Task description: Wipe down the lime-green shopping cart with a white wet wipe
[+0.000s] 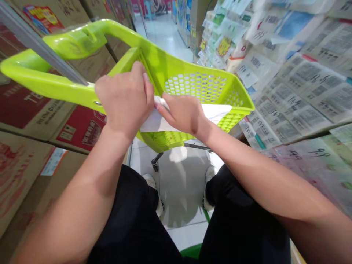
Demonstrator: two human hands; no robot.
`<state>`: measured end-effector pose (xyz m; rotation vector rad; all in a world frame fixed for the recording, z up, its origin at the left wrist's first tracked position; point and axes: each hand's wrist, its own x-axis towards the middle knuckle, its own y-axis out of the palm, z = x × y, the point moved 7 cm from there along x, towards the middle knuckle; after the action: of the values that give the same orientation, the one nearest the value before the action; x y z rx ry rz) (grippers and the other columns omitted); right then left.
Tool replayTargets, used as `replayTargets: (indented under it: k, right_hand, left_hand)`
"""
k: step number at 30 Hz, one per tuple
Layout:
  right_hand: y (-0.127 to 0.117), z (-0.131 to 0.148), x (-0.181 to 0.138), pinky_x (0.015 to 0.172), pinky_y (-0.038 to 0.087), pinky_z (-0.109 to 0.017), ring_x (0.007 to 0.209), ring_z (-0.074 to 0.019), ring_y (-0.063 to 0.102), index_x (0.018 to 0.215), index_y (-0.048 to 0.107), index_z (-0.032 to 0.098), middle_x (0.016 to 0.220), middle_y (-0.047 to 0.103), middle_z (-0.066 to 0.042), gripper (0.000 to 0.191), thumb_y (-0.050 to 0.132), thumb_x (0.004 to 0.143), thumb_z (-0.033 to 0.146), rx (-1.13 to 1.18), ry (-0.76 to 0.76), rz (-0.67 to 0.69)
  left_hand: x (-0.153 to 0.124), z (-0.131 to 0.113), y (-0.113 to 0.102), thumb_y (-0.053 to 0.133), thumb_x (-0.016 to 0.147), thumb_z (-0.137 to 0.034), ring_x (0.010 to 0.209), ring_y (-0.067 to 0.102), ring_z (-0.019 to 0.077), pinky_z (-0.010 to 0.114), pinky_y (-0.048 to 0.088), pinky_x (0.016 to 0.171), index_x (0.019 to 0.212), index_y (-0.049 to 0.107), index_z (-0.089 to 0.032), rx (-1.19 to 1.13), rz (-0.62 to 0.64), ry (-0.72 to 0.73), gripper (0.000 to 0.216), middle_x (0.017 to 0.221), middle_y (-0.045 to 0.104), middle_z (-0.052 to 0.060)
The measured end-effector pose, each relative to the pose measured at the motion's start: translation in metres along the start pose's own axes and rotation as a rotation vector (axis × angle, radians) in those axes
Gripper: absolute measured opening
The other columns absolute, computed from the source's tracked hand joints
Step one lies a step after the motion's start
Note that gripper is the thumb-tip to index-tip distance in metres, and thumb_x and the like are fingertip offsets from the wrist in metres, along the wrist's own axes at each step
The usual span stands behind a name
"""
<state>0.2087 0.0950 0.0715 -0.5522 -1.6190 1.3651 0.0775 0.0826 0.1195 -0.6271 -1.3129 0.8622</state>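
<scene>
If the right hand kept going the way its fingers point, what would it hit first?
Probably the left hand: the right hand points straight at it across the white sheet.

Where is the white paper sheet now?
Head view, centre: the white paper sheet lies over the near rim of the green basket, pinched by the right hand, the left hand touching its left end.

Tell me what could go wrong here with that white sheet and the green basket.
1. The right hand pinches the white sheet and the left hand curls over it at one end only. The rest lies loose over the green basket trolley, so it could tear or slip inside.
2. The trolley stands between cardboard boxes and a packet shelf; pulling may roll it into either.
</scene>
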Motion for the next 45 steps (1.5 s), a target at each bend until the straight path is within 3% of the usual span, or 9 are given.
replayTargets:
  k: [4, 8, 12, 15, 22, 28, 33, 40, 45]
  right_hand:
    - [-0.008, 0.026, 0.010, 0.084, 0.055, -0.046, 0.100, -0.0294, 0.077, 0.144, 0.069, 0.031, 0.122, 0.087, -0.003, 0.067, 0.012, 0.117, 0.051, 0.020, -0.025, -0.045]
    - [0.001, 0.020, 0.007, 0.083, 0.054, -0.048, 0.104, -0.0333, 0.076, 0.151, 0.066, 0.026, 0.126, 0.085, -0.007, 0.068, 0.019, 0.116, 0.061, 0.040, -0.109, 0.032]
    - [0.011, -0.015, -0.012, 0.073, 0.045, -0.042, 0.092, -0.0327, 0.074, 0.145, 0.068, 0.021, 0.112, 0.086, -0.011, 0.067, 0.025, 0.117, 0.065, -0.020, -0.034, 0.145]
    - [0.011, -0.051, -0.031, 0.070, 0.039, -0.039, 0.084, -0.0323, 0.072, 0.132, 0.073, 0.020, 0.100, 0.084, -0.014, 0.064, 0.032, 0.116, 0.067, -0.043, 0.032, 0.172]
    - [0.012, -0.115, -0.052, 0.072, 0.038, -0.038, 0.089, -0.0344, 0.072, 0.117, 0.077, 0.018, 0.103, 0.082, -0.018, 0.067, 0.035, 0.114, 0.071, -0.042, 0.094, 0.304]
    - [0.010, -0.061, -0.023, 0.078, 0.040, -0.038, 0.093, -0.0334, 0.072, 0.129, 0.077, 0.019, 0.106, 0.083, -0.016, 0.063, 0.035, 0.117, 0.065, -0.045, 0.062, 0.195]
    - [0.011, -0.020, 0.007, 0.081, 0.042, -0.038, 0.099, -0.0325, 0.073, 0.127, 0.079, 0.022, 0.114, 0.083, -0.014, 0.063, 0.037, 0.117, 0.068, 0.079, 0.058, 0.151]
    - [0.015, -0.041, 0.002, 0.082, 0.043, -0.037, 0.102, -0.0314, 0.073, 0.114, 0.081, 0.022, 0.112, 0.084, -0.012, 0.038, 0.067, 0.109, 0.057, 0.108, -0.001, 0.210]
    - [0.013, -0.069, -0.017, 0.082, 0.044, -0.038, 0.101, -0.0337, 0.074, 0.116, 0.081, 0.021, 0.109, 0.084, -0.014, 0.036, 0.069, 0.109, 0.054, 0.056, 0.037, 0.277]
  left_hand:
    - [-0.003, 0.003, -0.005, 0.022, 0.115, -0.043, 0.107, 0.070, 0.0335, 0.048, 0.035, 0.087, 0.133, 0.068, -0.022, -0.064, -0.016, 0.010, 0.053, 0.122, 0.078, 0.012]
    - [0.002, 0.025, 0.005, 0.014, 0.114, -0.054, 0.111, 0.065, 0.0328, 0.048, 0.033, 0.091, 0.124, 0.072, -0.023, -0.048, -0.002, 0.000, 0.067, 0.128, 0.076, 0.008]
    - [0.010, 0.048, 0.019, 0.002, 0.112, -0.062, 0.113, 0.060, 0.0331, 0.051, 0.032, 0.097, 0.123, 0.077, -0.022, -0.031, 0.007, 0.037, 0.085, 0.123, 0.075, 0.008]
    - [0.016, 0.057, 0.025, 0.010, 0.109, -0.068, 0.117, 0.058, 0.0355, 0.052, 0.031, 0.104, 0.120, 0.079, -0.024, -0.087, -0.022, 0.103, 0.083, 0.120, 0.076, 0.009]
    - [0.020, 0.045, 0.028, 0.027, 0.107, -0.070, 0.090, 0.064, 0.0347, 0.047, 0.027, 0.081, 0.095, 0.079, -0.025, -0.171, -0.007, 0.167, 0.070, 0.093, 0.077, 0.013]
    - [0.015, 0.019, 0.024, 0.031, 0.110, -0.066, 0.086, 0.065, 0.0361, 0.049, 0.030, 0.079, 0.094, 0.083, -0.026, -0.171, 0.019, 0.212, 0.067, 0.088, 0.077, 0.015]
    - [0.010, 0.018, 0.024, 0.049, 0.106, -0.060, 0.099, 0.070, 0.0405, 0.055, 0.035, 0.096, 0.090, 0.082, -0.027, -0.358, 0.015, 0.130, 0.049, 0.094, 0.078, 0.015]
    - [0.013, 0.030, 0.031, 0.032, 0.112, -0.051, 0.103, 0.073, 0.0410, 0.058, 0.038, 0.098, 0.109, 0.086, -0.014, -0.131, 0.058, 0.079, 0.066, 0.106, 0.082, 0.024]
    - [0.014, 0.033, 0.033, 0.038, 0.110, -0.059, 0.097, 0.072, 0.0357, 0.054, 0.040, 0.094, 0.095, 0.083, -0.023, -0.147, 0.000, 0.163, 0.059, 0.099, 0.083, 0.015]
